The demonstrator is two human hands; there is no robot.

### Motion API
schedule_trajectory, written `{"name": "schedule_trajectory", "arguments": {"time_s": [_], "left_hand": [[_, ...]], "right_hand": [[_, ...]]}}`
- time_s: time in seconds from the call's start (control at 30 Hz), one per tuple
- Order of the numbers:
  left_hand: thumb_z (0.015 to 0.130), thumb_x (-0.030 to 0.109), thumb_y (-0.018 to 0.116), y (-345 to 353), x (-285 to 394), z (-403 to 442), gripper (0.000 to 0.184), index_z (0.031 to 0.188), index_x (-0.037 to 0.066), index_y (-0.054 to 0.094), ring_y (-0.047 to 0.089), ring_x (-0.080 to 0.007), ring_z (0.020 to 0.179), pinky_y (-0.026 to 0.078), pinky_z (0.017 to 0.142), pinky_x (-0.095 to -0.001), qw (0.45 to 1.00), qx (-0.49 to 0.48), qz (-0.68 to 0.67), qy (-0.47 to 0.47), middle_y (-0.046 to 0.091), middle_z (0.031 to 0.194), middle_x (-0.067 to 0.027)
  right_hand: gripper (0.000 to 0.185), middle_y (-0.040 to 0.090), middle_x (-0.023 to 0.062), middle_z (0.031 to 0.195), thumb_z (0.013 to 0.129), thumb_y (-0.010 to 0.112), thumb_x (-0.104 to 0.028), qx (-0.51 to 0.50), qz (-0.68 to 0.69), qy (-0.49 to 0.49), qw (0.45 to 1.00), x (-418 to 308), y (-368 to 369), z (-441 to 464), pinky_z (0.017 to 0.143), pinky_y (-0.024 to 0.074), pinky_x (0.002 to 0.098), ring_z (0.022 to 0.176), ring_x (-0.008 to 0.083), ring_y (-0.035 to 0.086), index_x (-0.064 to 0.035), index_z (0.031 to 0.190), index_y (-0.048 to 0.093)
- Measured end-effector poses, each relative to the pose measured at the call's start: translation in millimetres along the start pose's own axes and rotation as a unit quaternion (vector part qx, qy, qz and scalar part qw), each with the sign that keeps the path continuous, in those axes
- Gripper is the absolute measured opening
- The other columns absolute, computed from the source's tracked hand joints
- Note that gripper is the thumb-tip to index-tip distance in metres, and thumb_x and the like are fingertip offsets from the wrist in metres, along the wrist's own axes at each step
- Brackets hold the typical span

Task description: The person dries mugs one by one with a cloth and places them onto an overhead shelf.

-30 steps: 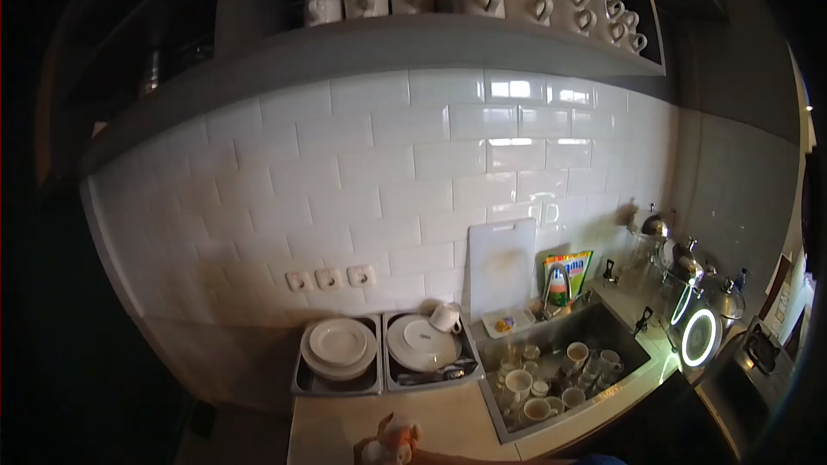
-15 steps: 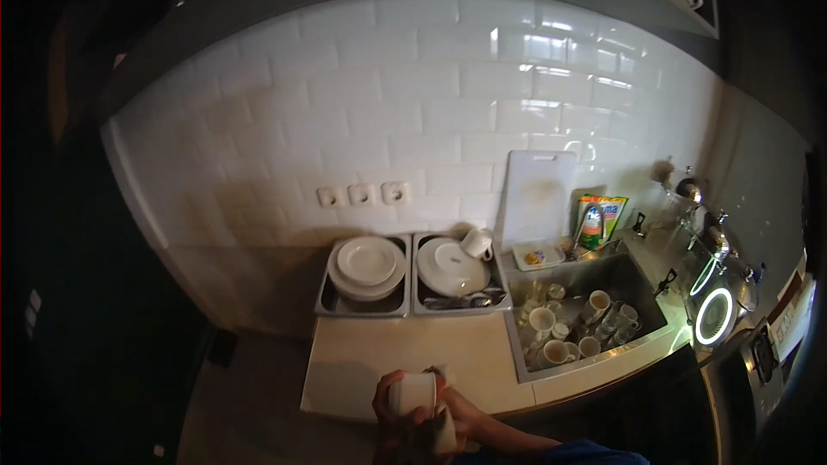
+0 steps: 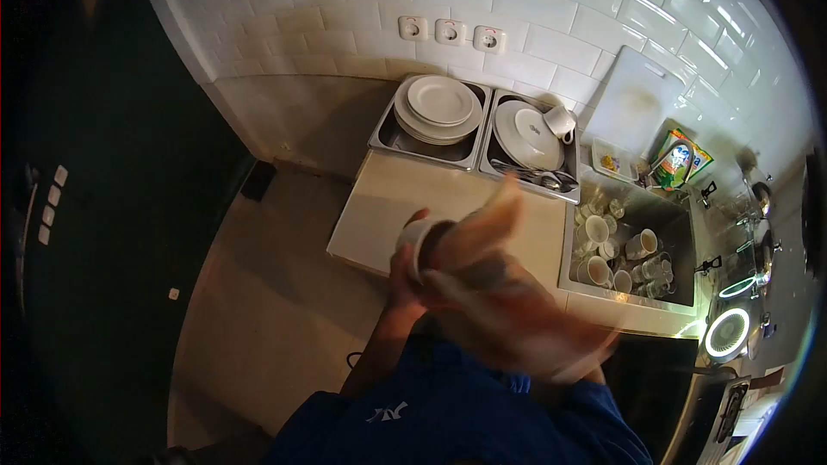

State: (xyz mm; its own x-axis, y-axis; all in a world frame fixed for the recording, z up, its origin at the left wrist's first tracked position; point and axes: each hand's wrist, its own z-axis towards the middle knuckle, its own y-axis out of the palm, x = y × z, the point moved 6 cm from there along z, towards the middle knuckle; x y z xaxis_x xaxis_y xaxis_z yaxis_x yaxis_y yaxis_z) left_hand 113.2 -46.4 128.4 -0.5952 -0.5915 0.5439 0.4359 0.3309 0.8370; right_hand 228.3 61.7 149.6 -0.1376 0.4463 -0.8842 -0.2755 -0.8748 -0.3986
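Observation:
A white cup (image 3: 417, 243) is tilted on its side in my left hand (image 3: 401, 274), whose fingers wrap round its outside; its opening faces right. My right hand (image 3: 479, 241) is at the cup's mouth, smeared by motion, with a reddish and pale cloth (image 3: 521, 320) bunched in it. The cloth trails down to the right over my forearm. Whether any of the cloth is inside the cup I cannot tell. Both hands are above the front of the pale counter (image 3: 379, 198).
Two metal trays hold stacked plates (image 3: 441, 99), a large plate (image 3: 527, 133), a mug (image 3: 559, 120) and cutlery (image 3: 551, 179). Right of them, a sink (image 3: 680, 215) contains several cups and glasses. A cutting board (image 3: 636, 96) leans on the tiled wall. A glowing ring-shaped light (image 3: 727, 332) stands far right.
The view has tilted down, bringing in my blue shirt. The cup has turned so its mouth points right. My right hand and the cloth have swung up beside the cup's opening.

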Motion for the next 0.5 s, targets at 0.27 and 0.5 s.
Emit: {"name": "schedule_trajectory", "arguments": {"time_s": [0.27, 0.5], "left_hand": [[0.074, 0.026, 0.072, -11.6, 20.2, -3.4, 0.060, 0.123, 0.005, 0.044, 0.051, -0.0190, 0.105, 0.043, 0.089, -0.0334, 0.915, -0.025, 0.367, 0.163, 0.050, 0.115, -0.0102], [0.055, 0.030, 0.085, -4.6, 29.2, -17.3, 0.078, 0.118, 0.004, 0.047, 0.050, -0.0251, 0.105, 0.041, 0.089, -0.0374, 0.821, -0.152, 0.478, 0.272, 0.049, 0.113, -0.0136]], "right_hand": [[0.026, 0.056, 0.0219, 0.105, 0.077, 0.058, -0.014, -0.124, -0.040, -0.040, 0.991, -21.7, 41.6, 55.3, 0.081, 0.0449, 0.0384, 0.096, 0.0338, 0.055, 0.0009, 0.098, 0.056], [0.038, 0.053, 0.0150, 0.110, 0.087, 0.054, -0.021, 0.074, -0.157, 0.062, 0.983, 26.6, 52.2, 8.0, 0.088, 0.0432, 0.0350, 0.102, 0.0270, 0.052, -0.0039, 0.120, 0.045]]}}
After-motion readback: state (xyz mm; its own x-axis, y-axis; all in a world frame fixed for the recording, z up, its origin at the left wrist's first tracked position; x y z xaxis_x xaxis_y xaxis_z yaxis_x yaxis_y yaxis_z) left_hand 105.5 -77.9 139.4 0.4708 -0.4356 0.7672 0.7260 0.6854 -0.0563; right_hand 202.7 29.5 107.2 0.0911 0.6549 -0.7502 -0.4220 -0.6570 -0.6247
